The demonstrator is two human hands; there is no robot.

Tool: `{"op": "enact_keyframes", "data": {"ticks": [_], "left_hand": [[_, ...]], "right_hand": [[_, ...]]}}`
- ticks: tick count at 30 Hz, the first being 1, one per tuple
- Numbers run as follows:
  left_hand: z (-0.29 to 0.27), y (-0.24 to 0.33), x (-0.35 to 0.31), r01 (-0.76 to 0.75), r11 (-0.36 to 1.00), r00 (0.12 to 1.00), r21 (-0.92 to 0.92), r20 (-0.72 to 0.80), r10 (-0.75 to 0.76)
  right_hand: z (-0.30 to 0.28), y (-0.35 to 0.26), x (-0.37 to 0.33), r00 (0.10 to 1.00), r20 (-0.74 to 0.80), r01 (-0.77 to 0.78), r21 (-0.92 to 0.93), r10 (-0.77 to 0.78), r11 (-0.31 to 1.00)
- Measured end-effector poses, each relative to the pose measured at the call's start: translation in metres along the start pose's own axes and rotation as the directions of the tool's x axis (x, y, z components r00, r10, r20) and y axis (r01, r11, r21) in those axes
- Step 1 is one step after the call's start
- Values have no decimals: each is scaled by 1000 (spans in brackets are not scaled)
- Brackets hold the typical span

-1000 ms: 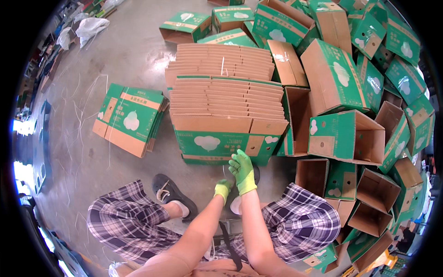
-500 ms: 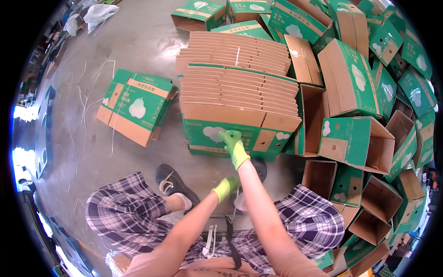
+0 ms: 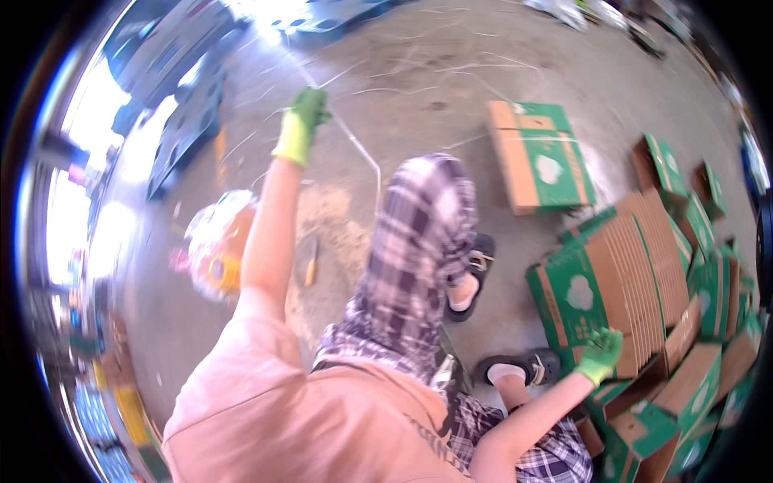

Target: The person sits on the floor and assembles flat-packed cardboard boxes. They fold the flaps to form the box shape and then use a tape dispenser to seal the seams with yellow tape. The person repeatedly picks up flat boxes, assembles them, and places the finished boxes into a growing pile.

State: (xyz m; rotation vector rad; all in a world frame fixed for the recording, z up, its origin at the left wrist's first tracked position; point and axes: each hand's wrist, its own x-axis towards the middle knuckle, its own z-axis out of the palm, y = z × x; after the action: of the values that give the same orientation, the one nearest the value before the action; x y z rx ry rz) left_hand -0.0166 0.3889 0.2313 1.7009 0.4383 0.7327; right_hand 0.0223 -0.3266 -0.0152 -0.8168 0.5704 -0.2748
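My left hand (image 3: 303, 127), in a green and yellow glove, reaches out over the floor at the far left. Its fingers are closed on a thin white strap (image 3: 354, 143), whose length bends down toward my knee. My right hand (image 3: 601, 356), gloved alike, is at the near side of a stack of flattened green and brown cartons (image 3: 578, 291). Its fingers are loosely curled and apart, with nothing seen in them.
A smaller bundle of flat cartons (image 3: 551, 165) lies beyond my feet. Erected cartons (image 3: 644, 435) crowd the right side. A yellow-handled tool (image 3: 312, 262) and a clear plastic bag (image 3: 221, 249) lie on the left floor. Blue pallets (image 3: 189, 133) stand farther left.
My view and body have turned left. The left hand has swung from between my knees out to the far left with the strap. My right hand has shifted off the carton's printed front.
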Motion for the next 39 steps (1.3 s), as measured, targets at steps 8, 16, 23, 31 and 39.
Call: {"op": "enact_keyframes", "data": {"ticks": [8, 16, 23, 31, 39], "left_hand": [[-120, -209, -21, 485, 863, 874, 138, -54, -483], [-128, -263, -73, 726, 598, 670, 340, -156, -726], [46, -119, 3, 288, 919, 898, 268, 257, -356], [216, 106, -87, -298, 943, 675, -149, 666, 318], [386, 53, -213, -24, 994, 260, -106, 959, 109]], "right_hand": [[62, -131, -235, 634, 155, 699, -534, -758, 475], [-161, -51, -338, 591, -520, 60, -734, -616, 677], [-299, 150, -434, 451, -832, -781, -543, -325, 308], [-277, 178, -376, 565, -811, -825, -552, 155, 118], [-244, 123, -462, 654, -733, -240, 32, 186, 970]]}}
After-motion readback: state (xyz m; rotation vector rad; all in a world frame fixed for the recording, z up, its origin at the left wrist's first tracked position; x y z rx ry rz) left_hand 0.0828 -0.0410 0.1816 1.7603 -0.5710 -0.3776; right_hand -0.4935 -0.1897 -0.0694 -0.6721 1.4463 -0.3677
